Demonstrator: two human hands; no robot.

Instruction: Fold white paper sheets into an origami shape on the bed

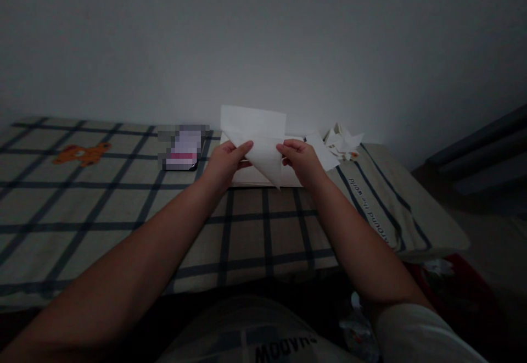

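Observation:
A sheet of white paper (257,124) is held up between my two hands, its lower part folded over into a downward-pointing triangle. My left hand (226,160) pinches it at the left side, thumb on the near face. At the right edge, my right hand (300,160) grips it between thumb and fingers. Behind and below the folded sheet lies a flat white stack (251,176) that looks like paper, partly hidden by my hands. Another loose white sheet (323,151) lies just right of my right hand.
Folded paper pieces (342,140) sit in a heap at the back right. A phone (183,149) with a lit, blurred screen lies to the left, and an orange bear-shaped item (82,154) farther left. The checked cloth (263,231) covers the table, which meets a plain wall (263,39).

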